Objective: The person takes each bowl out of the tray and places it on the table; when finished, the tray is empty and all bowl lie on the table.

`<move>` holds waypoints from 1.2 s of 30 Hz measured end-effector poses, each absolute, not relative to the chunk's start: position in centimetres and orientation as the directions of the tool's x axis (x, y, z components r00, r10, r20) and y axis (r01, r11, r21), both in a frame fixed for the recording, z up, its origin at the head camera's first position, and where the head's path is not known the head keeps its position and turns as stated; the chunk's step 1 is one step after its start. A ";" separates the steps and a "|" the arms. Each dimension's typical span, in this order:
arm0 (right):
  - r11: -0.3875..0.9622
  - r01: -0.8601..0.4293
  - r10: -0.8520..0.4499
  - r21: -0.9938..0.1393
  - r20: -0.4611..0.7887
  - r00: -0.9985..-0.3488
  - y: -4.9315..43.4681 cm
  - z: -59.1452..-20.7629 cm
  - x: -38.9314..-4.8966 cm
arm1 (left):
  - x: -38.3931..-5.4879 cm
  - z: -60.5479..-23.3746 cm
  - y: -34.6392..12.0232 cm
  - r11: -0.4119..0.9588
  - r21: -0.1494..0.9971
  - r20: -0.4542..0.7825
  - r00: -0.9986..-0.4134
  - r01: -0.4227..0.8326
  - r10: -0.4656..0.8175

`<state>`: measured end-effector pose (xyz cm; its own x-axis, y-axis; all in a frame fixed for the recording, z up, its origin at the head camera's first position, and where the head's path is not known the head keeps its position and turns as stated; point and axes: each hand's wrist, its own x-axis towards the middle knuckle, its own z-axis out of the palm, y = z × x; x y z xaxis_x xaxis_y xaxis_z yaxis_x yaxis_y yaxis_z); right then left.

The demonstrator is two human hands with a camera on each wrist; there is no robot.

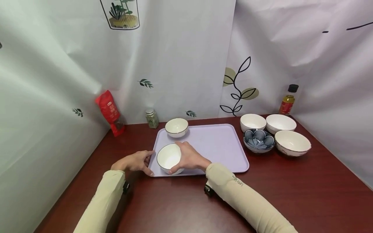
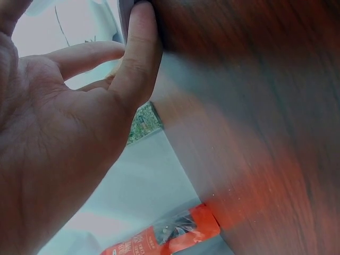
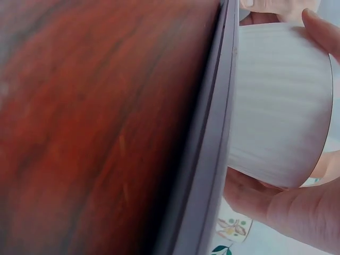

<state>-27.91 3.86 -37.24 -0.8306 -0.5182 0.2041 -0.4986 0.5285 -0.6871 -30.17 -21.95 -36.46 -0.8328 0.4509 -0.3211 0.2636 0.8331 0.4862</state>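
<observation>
A white bowl with a thin dark rim (image 1: 168, 158) stands upright on the front left part of the lilac tray (image 1: 214, 142). My right hand (image 1: 190, 157) grips this bowl from its right, thumb at the near side and fingers at the far side. In the right wrist view the bowl's ribbed wall (image 3: 281, 103) shows between the fingers. My left hand (image 1: 136, 161) lies at the tray's front left corner, thumb and fingers spread and touching the edge. A second white bowl (image 1: 176, 127) sits at the tray's back left.
Right of the tray stand white bowls (image 1: 292, 145) and a blue patterned bowl (image 1: 258, 142). An oil bottle (image 1: 287, 102) is at the back right. A seasoning jar (image 1: 152, 118) and a red packet (image 1: 110, 111) stand at the back left, by the curtain.
</observation>
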 end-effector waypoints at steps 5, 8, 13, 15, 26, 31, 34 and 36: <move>0.526 -0.494 -0.500 -0.692 0.219 -0.838 4.1 -36.8 -27.8 | -30.1 -36.7 -22.1 0.820 0.518 -0.326 -0.829 0.245 0.454; 0.511 -0.492 -0.504 -0.705 0.218 -0.836 4.7 -36.2 -27.5 | -30.0 -36.7 -22.2 0.822 0.519 -0.337 -0.828 0.234 0.449; 0.519 -0.493 -0.510 -0.698 0.210 -0.834 6.2 -35.1 -26.8 | -29.9 -36.6 -22.2 0.827 0.505 -0.327 -0.832 0.246 0.447; 0.529 -0.491 -0.507 -0.692 0.206 -0.837 7.0 -34.8 -26.5 | -30.0 -36.6 -22.2 0.826 0.511 -0.331 -0.833 0.238 0.444; 0.469 -0.474 -0.487 -0.746 0.230 -0.843 12.6 -35.0 -25.4 | -30.1 -36.4 -22.0 0.846 0.483 -0.351 -0.836 0.224 0.422; 0.481 -0.472 -0.478 -0.739 0.230 -0.847 15.1 -35.4 -24.7 | -29.9 -36.4 -22.1 0.842 0.494 -0.355 -0.835 0.215 0.421; 0.503 -0.464 -0.470 -0.729 0.220 -0.855 16.6 -35.8 -24.3 | -29.9 -36.5 -22.1 0.839 0.501 -0.352 -0.837 0.210 0.420; 0.520 -0.454 -0.458 -0.723 0.213 -0.863 17.6 -36.0 -24.0 | -29.9 -36.5 -22.1 0.838 0.504 -0.351 -0.836 0.210 0.421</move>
<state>-24.03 17.62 -36.02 -0.8631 -0.4578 0.2132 -0.4544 0.5198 -0.7235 -29.89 -22.13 -36.54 -0.8363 0.4210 -0.3513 0.2097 0.8376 0.5044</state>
